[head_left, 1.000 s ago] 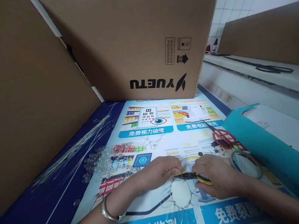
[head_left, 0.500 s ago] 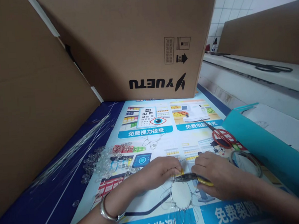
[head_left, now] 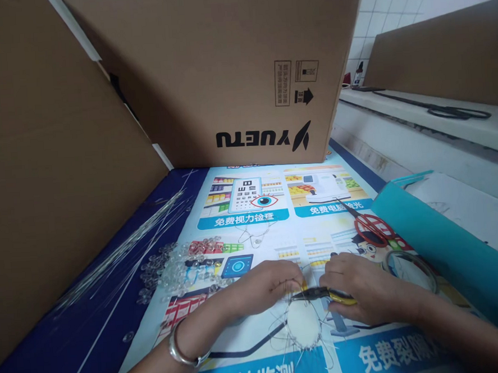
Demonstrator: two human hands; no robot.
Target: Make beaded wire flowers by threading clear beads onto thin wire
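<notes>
Colours and patterns
Yellow-handled pliers [head_left: 329, 297]; red-handled scissors [head_left: 372, 227]; teal roll [head_left: 442, 248]; brown box [head_left: 225, 70]; blue-bordered illustrated poster [head_left: 250, 209].

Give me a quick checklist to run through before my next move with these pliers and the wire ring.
1. Grip of right hand on pliers: ok.
2. Hold of left hand on wire ring, at the pliers' tip: ok.
3. Nose of pliers closed on a wire: cannot tell, fingers hide it.
4. Wire ends tucked in: not ok, several stick out around the ring.
5. Pile of clear beads near left hand: ok.
6. Position of scissors, apart from both hands: ok.
</notes>
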